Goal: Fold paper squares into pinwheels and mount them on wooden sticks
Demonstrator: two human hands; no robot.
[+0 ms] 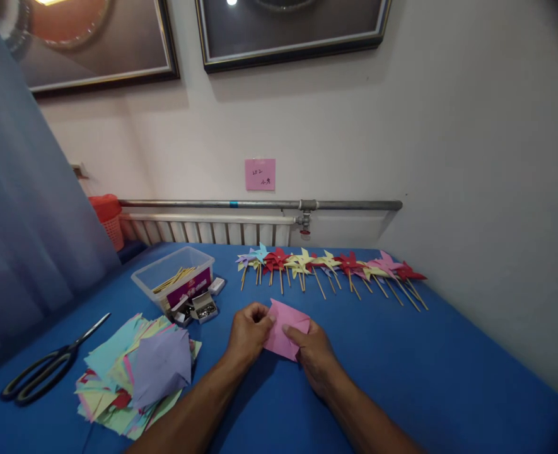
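Observation:
A pink square of paper point(285, 313) is held up between my two hands, a little above the blue tabletop. My left hand point(250, 331) pinches its left edge with thumb and fingers. On the right side my right hand point(315, 353) grips the paper, thumb on the front face and fingers behind it, where they are hidden. To the left lies a pile of coloured paper squares point(113, 366) with a purple sheet point(162, 367) on top. Finished paper pinwheels point(302, 260) on sticks lie in a row beyond my hands.
Black-handled scissors point(46, 372) lie at the far left. A clear plastic box point(139, 277) holds thin wooden sticks point(177, 279). Beside it sit small boxes of metal pins point(205, 309). A radiator point(212, 232) and a pipe point(179, 203) run along the wall behind the table point(401, 372).

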